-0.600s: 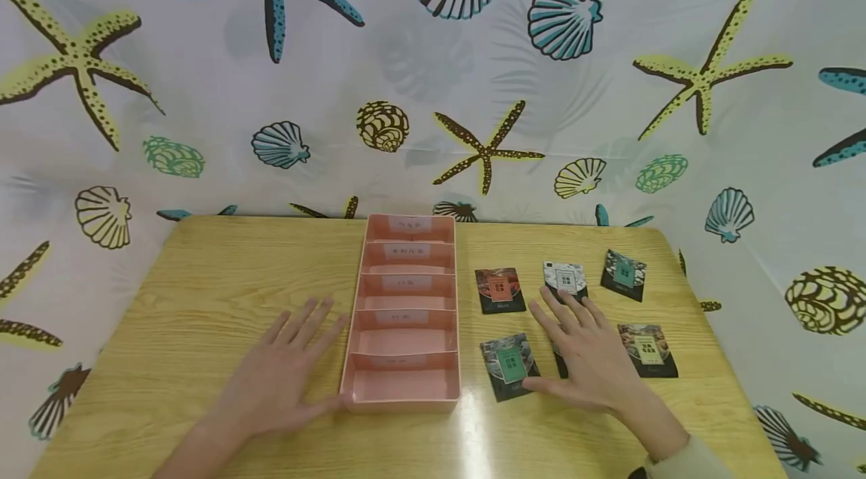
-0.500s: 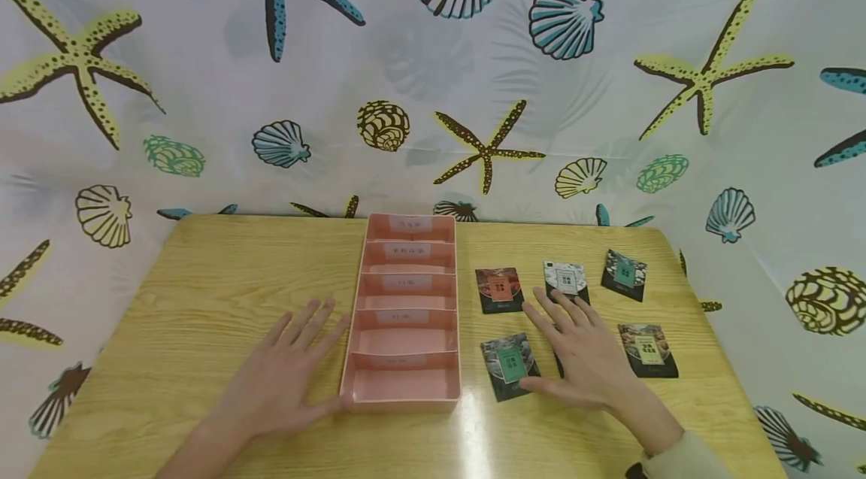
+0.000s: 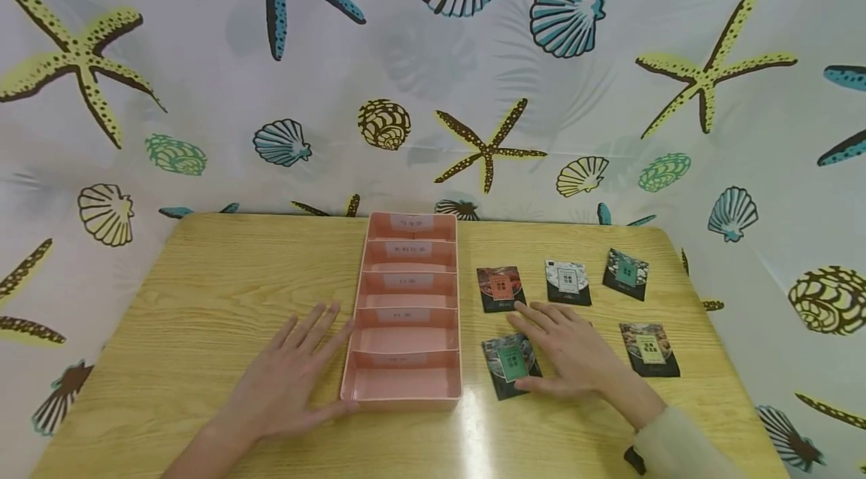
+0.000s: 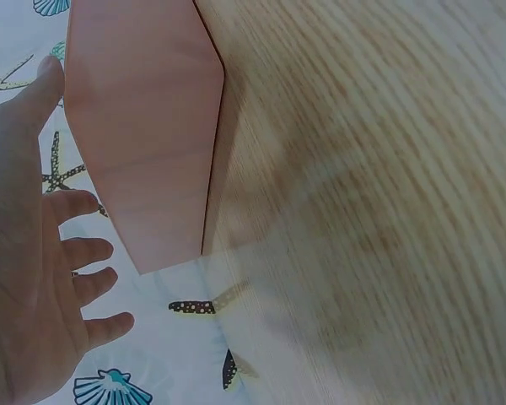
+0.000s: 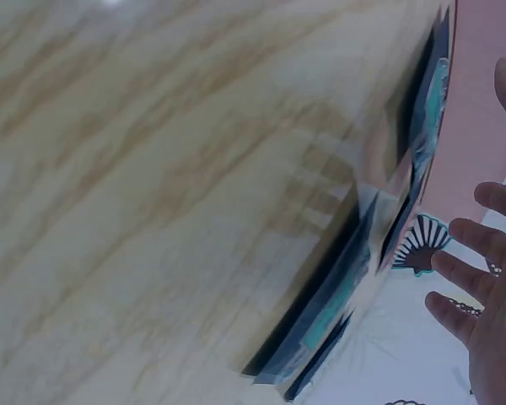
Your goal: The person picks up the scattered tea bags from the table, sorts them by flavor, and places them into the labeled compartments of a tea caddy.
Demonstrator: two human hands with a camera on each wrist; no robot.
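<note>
A pink box [image 3: 406,404] divided into several labelled compartments stands mid-table. My left hand [image 3: 279,381] is beside its left wall, fingers extended and thumb right at the front corner; the left wrist view shows the thumb overlapping the pink wall [image 4: 143,143]. My right hand [image 3: 575,355] hovers palm-down with fingers spread among flat sachets. Its thumb lies over the edge of a green-labelled sachet [image 3: 509,362], its fingertips close to a red-labelled sachet [image 3: 501,287]. In the right wrist view the fingers hold nothing, and sachets [image 5: 320,304] appear nearly edge-on.
Behind the right hand lies a white sachet [image 3: 567,282], with another green-labelled sachet [image 3: 625,274] farther right. A yellow-labelled sachet [image 3: 649,350] rests to the hand's right. A patterned curtain [image 3: 338,73] hangs along the far edge of the wooden table [image 3: 250,261].
My right hand has shifted left toward the red-labelled and nearer green-labelled sachets, uncovering the white one. My left hand stays nearly in place beside the box.
</note>
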